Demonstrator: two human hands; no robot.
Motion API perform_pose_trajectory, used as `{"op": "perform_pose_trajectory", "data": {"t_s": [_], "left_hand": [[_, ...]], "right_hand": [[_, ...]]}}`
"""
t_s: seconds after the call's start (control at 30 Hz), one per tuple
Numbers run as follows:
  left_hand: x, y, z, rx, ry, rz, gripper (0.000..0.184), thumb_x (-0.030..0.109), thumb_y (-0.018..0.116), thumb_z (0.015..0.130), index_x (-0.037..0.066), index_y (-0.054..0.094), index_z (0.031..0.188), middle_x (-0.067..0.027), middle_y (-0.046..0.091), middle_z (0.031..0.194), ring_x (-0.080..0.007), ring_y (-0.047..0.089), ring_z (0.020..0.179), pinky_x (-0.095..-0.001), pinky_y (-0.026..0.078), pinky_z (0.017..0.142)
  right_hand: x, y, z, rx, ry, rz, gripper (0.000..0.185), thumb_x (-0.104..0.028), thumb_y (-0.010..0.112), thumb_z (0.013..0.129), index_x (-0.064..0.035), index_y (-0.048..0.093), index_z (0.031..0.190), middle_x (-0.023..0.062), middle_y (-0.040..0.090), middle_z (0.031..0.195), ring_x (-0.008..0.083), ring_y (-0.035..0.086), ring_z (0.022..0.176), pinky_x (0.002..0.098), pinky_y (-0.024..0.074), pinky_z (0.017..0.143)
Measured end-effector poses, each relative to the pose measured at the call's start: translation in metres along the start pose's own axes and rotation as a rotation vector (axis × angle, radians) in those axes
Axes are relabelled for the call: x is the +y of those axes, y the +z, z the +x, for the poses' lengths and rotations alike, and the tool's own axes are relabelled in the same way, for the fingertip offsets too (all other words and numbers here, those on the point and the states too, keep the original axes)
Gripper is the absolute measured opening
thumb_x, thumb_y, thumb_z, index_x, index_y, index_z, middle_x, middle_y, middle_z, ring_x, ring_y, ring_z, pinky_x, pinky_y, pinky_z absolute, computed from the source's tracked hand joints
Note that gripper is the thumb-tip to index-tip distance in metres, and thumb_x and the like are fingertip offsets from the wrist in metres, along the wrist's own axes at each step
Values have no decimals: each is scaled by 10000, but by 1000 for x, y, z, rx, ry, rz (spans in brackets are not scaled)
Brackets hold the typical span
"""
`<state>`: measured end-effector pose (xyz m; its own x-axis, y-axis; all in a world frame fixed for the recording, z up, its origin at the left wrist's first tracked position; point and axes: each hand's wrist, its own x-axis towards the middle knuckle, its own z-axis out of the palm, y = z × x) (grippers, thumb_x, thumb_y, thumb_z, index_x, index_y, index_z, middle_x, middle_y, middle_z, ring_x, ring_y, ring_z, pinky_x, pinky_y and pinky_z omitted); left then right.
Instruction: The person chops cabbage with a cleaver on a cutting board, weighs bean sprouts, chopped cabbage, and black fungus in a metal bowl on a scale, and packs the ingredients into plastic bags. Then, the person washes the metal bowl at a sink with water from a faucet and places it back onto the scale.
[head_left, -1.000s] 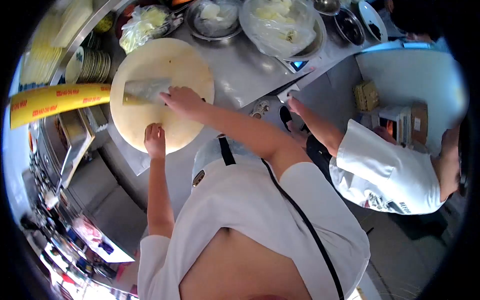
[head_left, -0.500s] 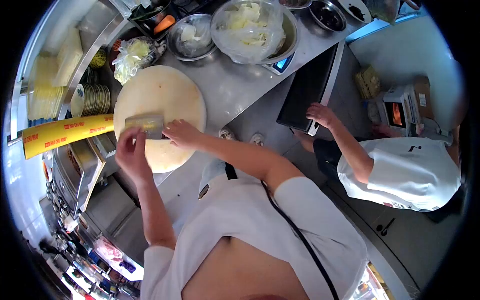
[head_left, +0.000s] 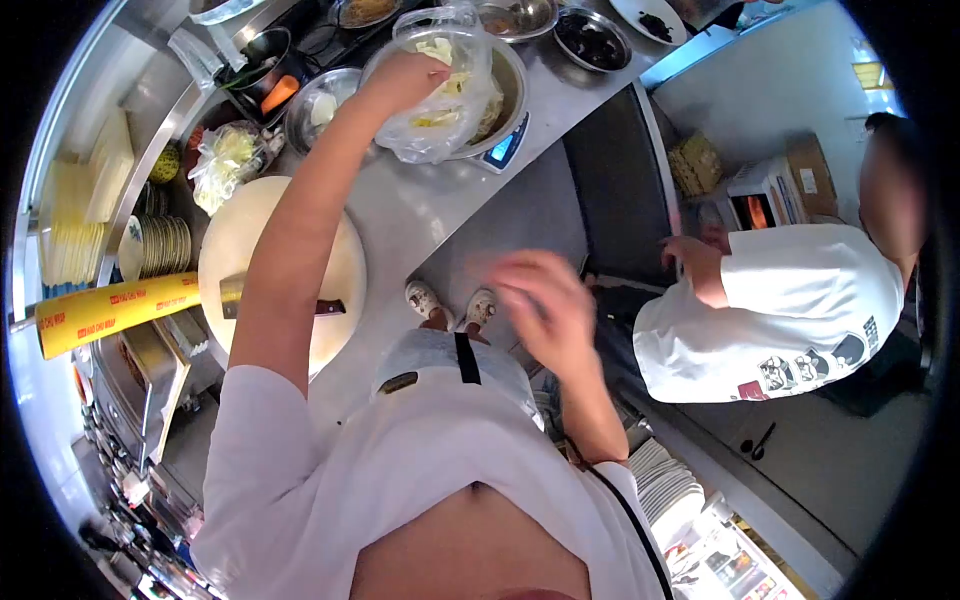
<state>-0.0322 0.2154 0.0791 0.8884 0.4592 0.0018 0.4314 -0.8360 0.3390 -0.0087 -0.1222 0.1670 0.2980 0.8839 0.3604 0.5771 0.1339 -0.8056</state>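
Observation:
My left hand (head_left: 408, 82) reaches over the counter to a clear plastic bag (head_left: 440, 115) of pale cut vegetables, its fingers closed at the bag's upper part. The bag rests in a large metal bowl (head_left: 512, 85). Blurred by motion, my right hand (head_left: 545, 305) is raised above the gap beside the counter, fingers apart and nothing in it. A cleaver (head_left: 330, 307) lies on the round cutting board (head_left: 340, 250); my left forearm hides its middle.
A digital scale (head_left: 505, 145) sits by the bowl. Left of the board are a yellow wrap roll (head_left: 120, 312) and stacked plates (head_left: 165, 247). Bowls (head_left: 592, 40) line the counter's back. A co-worker in a white shirt (head_left: 770, 310) is at the right.
Both hands have left the cleaver, which now lies on the board. My left hand has moved up to the plastic bag; my right hand has swung right, off the board.

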Motion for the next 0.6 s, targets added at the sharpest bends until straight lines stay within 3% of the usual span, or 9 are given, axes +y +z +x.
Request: {"op": "perform_pose_trajectory", "data": {"t_s": [0.07, 0.13, 0.17, 0.2, 0.3, 0.43, 0.53, 0.6], "left_hand": [[9, 5, -20, 65, 15, -23, 248, 266, 545, 822, 165, 647, 1025, -117, 648, 928, -285, 608, 887, -453, 398, 878], [15, 21, -39, 76, 74, 92, 258, 256, 551, 814, 170, 637, 1041, -108, 647, 936, -267, 600, 920, -495, 320, 964], [23, 21, -46, 56, 58, 137, 262, 252, 553, 809, 166, 632, 1045, -104, 643, 940, -258, 591, 939, -509, 282, 984], [35, 23, -55, 36, 41, 181, 267, 247, 555, 805, 162, 626, 1048, -100, 638, 943, -249, 582, 959, -522, 243, 1005], [56, 30, -79, 99, 42, 279, 271, 230, 566, 788, 147, 621, 1040, -90, 622, 940, -238, 563, 988, -523, 213, 1032], [59, 42, -103, 155, -7, 242, 287, 222, 574, 788, 163, 608, 1067, -66, 585, 1068, -229, 516, 1064, -518, 203, 1041], [61, 28, -123, 440, 42, 86, 306, 152, 587, 761, 147, 606, 1066, -70, 546, 1132, -244, 515, 1056, -523, 203, 1039], [63, 12, -139, 491, -2, 37, 327, 107, 586, 744, 135, 599, 1070, -70, 517, 1167, -243, 503, 1069, -527, 200, 1038]], "right_hand": [[-34, -42, -14, 330, -231, 4, 126, -145, 626, 766, -27, 629, 810, 109, 617, 896, 267, 596, 809, 331, 486, 686], [-40, -50, -50, 1131, -753, 388, 187, -278, 506, 861, -139, 619, 911, 35, 543, 945, 159, 510, 954, 312, 408, 855], [-49, -56, -42, 1160, -931, 470, 184, -279, 510, 859, -140, 617, 915, 33, 542, 948, 157, 510, 955, 311, 406, 856], [-66, -62, -29, 925, -1009, 573, 182, -280, 515, 857, -141, 616, 919, 32, 541, 950, 156, 509, 956, 309, 404, 858], [-92, -54, 3, 654, -1074, 742, 179, -282, 528, 851, -144, 610, 930, 26, 539, 957, 152, 507, 960, 306, 398, 862], [-91, -29, 19, 580, -1094, 849, 179, -284, 547, 843, -148, 603, 944, 20, 536, 966, 147, 504, 965, 302, 390, 867], [-91, -17, 29, 552, -1091, 896, 184, -286, 560, 837, -150, 598, 955, 14, 534, 973, 143, 502, 968, 299, 384, 871], [-93, -12, 35, 546, -1086, 921, 188, -288, 569, 834, -152, 595, 962, 11, 533, 978, 140, 500, 971, 297, 380, 873]]}}
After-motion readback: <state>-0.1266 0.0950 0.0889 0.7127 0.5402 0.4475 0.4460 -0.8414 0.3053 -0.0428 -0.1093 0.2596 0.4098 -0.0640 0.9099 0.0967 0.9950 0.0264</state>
